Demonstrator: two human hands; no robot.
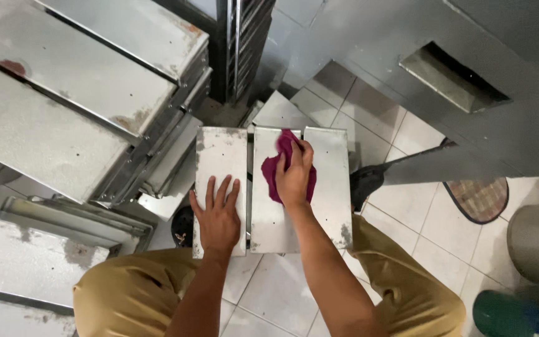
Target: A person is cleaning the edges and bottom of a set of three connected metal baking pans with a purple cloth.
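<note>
Below the camera, across the person's knees in tan trousers (pixel 132 293), lies a set of three long metal trays (pixel 329 187) joined side by side, shiny steel with small holes and some dull stains. On the leftmost tray the left hand (pixel 218 215) rests flat, palm down, fingers spread wide and pointing away from the body, holding nothing. On the middle tray the right hand (pixel 294 175) presses down on a crumpled purple cloth (pixel 271 171); its fingers are curled over the cloth and grip it against the metal, with part of the cloth sticking out above the fingertips and to the left of the hand. The cloth sits in the upper half of the middle tray and reaches toward the edge of the right one.

To the left, more metal trays (pixel 51 118) of the same kind are stacked at a slant, some with rusty or grey patches. Under everything is a white tiled floor (pixel 276 293). At the right lie a checked mat (pixel 481 198) with a dark border and, near the lower right corner, a green round object (pixel 500 314). A grey metal cabinet (pixel 500 125) with a recessed handle fills the upper right
</note>
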